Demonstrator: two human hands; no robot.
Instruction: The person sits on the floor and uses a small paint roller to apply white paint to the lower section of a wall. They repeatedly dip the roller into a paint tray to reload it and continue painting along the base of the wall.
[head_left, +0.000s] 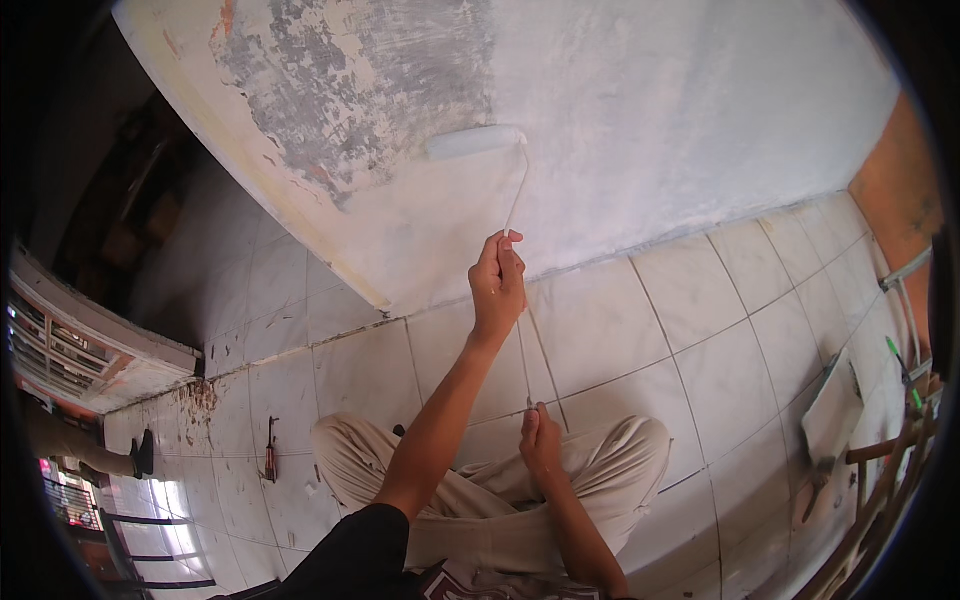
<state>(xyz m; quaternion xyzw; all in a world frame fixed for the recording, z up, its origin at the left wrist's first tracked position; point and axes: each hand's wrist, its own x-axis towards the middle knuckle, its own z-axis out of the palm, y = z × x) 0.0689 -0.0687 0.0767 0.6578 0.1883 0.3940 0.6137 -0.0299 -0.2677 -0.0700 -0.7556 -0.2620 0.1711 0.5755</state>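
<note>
My left hand (499, 281) grips a paint roller just below its bent wire frame (519, 187). The pale roller sleeve (476, 141) lies against the wall (615, 112), at the border of a grey, peeling patch (322, 90) and smoother white paint. From below that hand a thin pale rod (524, 360) runs down to my right hand (541, 442), which is closed around its lower end. It seems to continue the roller's handle, but the joint is hidden behind my left hand. My crossed legs in beige trousers (495, 540) are beneath both arms.
White floor tiles (600, 322) meet the wall's base. A slim tool (271, 450) lies on the left. At right are a whitish tray (834, 412), a brush-like tool (817, 491) and wooden bars (892, 465). Another person's leg (97, 454) shows far left, near a dark opening (165, 210).
</note>
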